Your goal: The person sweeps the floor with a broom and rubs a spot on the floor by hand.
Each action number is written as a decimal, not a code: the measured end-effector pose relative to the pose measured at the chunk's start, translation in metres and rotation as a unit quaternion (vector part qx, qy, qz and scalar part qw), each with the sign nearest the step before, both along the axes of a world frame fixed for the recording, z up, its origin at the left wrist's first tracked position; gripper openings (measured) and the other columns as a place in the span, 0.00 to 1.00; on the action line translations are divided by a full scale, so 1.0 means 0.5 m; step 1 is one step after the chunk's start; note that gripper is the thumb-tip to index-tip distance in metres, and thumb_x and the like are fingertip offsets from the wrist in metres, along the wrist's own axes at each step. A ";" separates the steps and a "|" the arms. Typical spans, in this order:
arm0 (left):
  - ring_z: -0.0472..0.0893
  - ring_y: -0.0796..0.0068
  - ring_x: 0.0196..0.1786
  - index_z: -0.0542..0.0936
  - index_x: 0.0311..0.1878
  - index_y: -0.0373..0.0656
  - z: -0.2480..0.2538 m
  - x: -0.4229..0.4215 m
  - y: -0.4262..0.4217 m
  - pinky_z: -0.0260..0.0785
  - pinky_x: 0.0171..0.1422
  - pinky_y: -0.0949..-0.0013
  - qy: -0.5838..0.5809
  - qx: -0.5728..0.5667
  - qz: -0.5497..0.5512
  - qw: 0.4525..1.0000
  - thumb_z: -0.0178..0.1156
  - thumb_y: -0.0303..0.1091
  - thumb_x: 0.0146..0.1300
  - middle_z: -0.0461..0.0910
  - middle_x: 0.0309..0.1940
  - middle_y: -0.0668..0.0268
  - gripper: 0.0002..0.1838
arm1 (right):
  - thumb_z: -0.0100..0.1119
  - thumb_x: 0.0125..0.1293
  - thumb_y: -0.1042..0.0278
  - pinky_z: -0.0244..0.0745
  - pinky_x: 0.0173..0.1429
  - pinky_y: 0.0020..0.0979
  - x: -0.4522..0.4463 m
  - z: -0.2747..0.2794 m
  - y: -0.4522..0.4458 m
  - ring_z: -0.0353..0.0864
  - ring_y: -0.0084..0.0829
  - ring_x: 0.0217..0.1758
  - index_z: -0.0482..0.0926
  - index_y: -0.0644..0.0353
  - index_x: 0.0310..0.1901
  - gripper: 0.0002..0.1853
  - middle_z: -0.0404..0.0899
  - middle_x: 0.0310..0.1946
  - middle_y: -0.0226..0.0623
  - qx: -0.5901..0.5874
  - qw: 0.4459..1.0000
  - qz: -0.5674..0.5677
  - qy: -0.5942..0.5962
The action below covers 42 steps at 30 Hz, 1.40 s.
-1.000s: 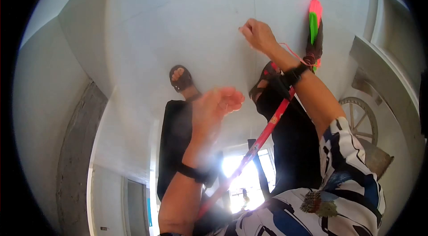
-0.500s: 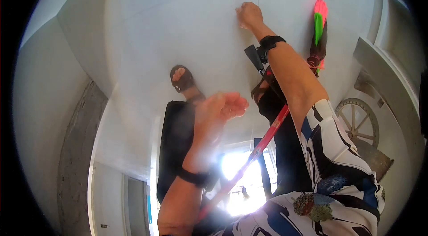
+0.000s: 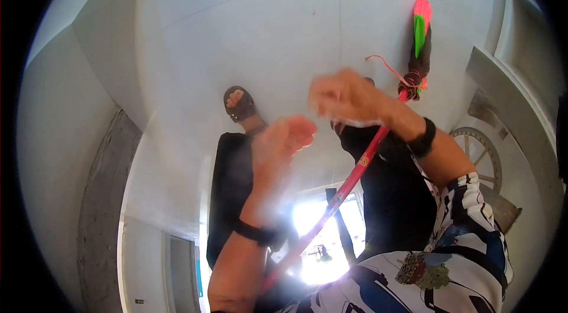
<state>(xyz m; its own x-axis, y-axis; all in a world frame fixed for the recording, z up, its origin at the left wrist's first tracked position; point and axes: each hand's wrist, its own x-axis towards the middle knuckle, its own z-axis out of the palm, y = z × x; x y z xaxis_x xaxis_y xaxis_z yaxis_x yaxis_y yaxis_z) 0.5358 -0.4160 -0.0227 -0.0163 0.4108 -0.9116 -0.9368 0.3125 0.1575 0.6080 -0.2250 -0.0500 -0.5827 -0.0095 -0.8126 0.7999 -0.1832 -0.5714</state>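
My left hand (image 3: pixel 282 142) is raised at the centre, its fingers pressed together and curled inward; glare hides what they may hold. Just right of it, my right hand (image 3: pixel 346 95) is blurred, with its fingers curled closed; its contents cannot be made out. A small gap separates the two hands. A red patterned pole (image 3: pixel 355 174) slants from my left forearm up past my right wrist. At its upper end is a pink and green broom head (image 3: pixel 420 32), partly covered by dark material. A thin pink string (image 3: pixel 387 66) hangs loose from where it is tied.
Below my hands are my legs in black trousers and my sandalled feet (image 3: pixel 239 105) on the pale tiled floor (image 3: pixel 248 35). A spoked wheel (image 3: pixel 477 156) and a grey ledge (image 3: pixel 509 94) are at the right. A bright window (image 3: pixel 325 242) glares at the bottom centre.
My right hand first moved up and away over the floor, then came back down close to my left hand. My left hand has barely moved. The pink string shows again.
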 end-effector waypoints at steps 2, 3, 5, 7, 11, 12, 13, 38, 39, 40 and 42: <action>0.80 0.64 0.41 0.74 0.45 0.31 0.000 -0.001 0.006 0.72 0.49 0.63 -0.014 -0.028 0.000 0.999 0.41 0.41 0.71 0.80 0.37 0.54 0.21 | 0.53 0.61 0.63 0.67 0.27 0.23 0.005 0.022 -0.004 0.72 0.19 0.23 0.76 0.60 0.27 0.11 0.73 0.19 0.30 -0.015 0.980 0.131 0.151; 0.80 0.64 0.41 0.74 0.45 0.31 0.001 -0.001 0.004 0.72 0.49 0.63 -0.014 -0.028 0.000 1.000 0.41 0.41 0.71 0.80 0.37 0.54 0.21 | 0.55 0.61 0.63 0.69 0.28 0.25 0.004 0.005 0.002 0.72 0.20 0.23 0.77 0.60 0.30 0.09 0.73 0.19 0.30 0.018 0.992 0.078 0.101; 0.80 0.65 0.41 0.74 0.45 0.31 0.000 0.000 -0.001 0.72 0.48 0.63 -0.044 -0.007 0.007 0.999 0.41 0.41 0.71 0.80 0.37 0.54 0.20 | 0.54 0.60 0.66 0.72 0.33 0.31 0.021 -0.092 0.023 0.76 0.26 0.27 0.77 0.60 0.38 0.08 0.76 0.25 0.33 0.230 0.970 0.070 0.021; 0.80 0.65 0.42 0.74 0.45 0.31 0.001 0.003 -0.004 0.72 0.48 0.63 -0.049 -0.001 0.005 0.999 0.41 0.41 0.71 0.80 0.37 0.54 0.20 | 0.47 0.61 0.68 0.72 0.44 0.40 0.076 -0.229 0.034 0.79 0.45 0.38 0.68 0.53 0.57 0.20 0.76 0.41 0.45 0.449 0.879 0.154 0.048; 0.80 0.64 0.42 0.74 0.46 0.31 -0.001 0.005 -0.007 0.72 0.48 0.63 -0.044 0.023 0.004 0.999 0.41 0.41 0.71 0.79 0.37 0.53 0.20 | 0.42 0.61 0.72 0.70 0.49 0.44 0.076 -0.308 0.013 0.78 0.50 0.42 0.48 0.47 0.69 0.33 0.71 0.49 0.50 0.393 0.870 0.259 -0.144; 0.80 0.64 0.42 0.74 0.46 0.31 0.001 0.003 -0.006 0.72 0.48 0.63 -0.045 0.021 0.004 0.999 0.41 0.41 0.71 0.79 0.37 0.53 0.20 | 0.42 0.61 0.74 0.70 0.46 0.44 0.074 -0.313 0.004 0.77 0.50 0.39 0.41 0.47 0.70 0.36 0.70 0.46 0.52 0.392 0.861 0.285 -0.153; 0.80 0.63 0.42 0.74 0.46 0.31 0.002 0.000 -0.002 0.72 0.48 0.63 -0.048 0.012 0.000 0.999 0.41 0.41 0.71 0.79 0.37 0.53 0.20 | 0.41 0.60 0.75 0.70 0.43 0.45 0.070 -0.319 -0.002 0.76 0.50 0.37 0.34 0.47 0.70 0.39 0.69 0.44 0.54 0.392 0.851 0.310 -0.162; 0.80 0.62 0.42 0.74 0.45 0.30 -0.008 0.001 -0.015 0.73 0.47 0.63 -0.035 0.001 0.000 0.999 0.42 0.41 0.70 0.79 0.37 0.53 0.20 | 0.45 0.61 0.72 0.73 0.28 0.33 0.079 -0.212 -0.089 0.75 0.32 0.19 0.62 0.68 0.61 0.25 0.76 0.22 0.44 0.121 0.987 0.083 -0.066; 0.80 0.62 0.42 0.74 0.45 0.30 -0.010 -0.001 -0.016 0.73 0.47 0.63 -0.033 0.000 0.001 0.999 0.42 0.41 0.70 0.79 0.37 0.53 0.20 | 0.45 0.62 0.70 0.70 0.25 0.29 0.069 -0.178 -0.087 0.73 0.28 0.17 0.65 0.67 0.60 0.23 0.76 0.21 0.40 0.024 0.995 -0.013 -0.094; 0.80 0.62 0.41 0.74 0.45 0.30 -0.012 -0.002 -0.017 0.73 0.47 0.63 -0.030 0.001 0.007 1.000 0.42 0.41 0.70 0.79 0.37 0.53 0.20 | 0.46 0.63 0.69 0.68 0.23 0.25 0.060 -0.148 -0.085 0.71 0.23 0.16 0.68 0.65 0.58 0.22 0.75 0.20 0.37 -0.074 0.984 -0.108 -0.120; 0.80 0.62 0.41 0.74 0.45 0.30 -0.015 0.000 -0.025 0.73 0.47 0.63 -0.029 -0.004 0.014 0.999 0.42 0.41 0.70 0.79 0.37 0.53 0.20 | 0.45 0.63 0.69 0.67 0.22 0.24 0.054 -0.096 -0.084 0.70 0.22 0.15 0.68 0.64 0.59 0.21 0.75 0.20 0.36 -0.128 0.976 -0.138 -0.110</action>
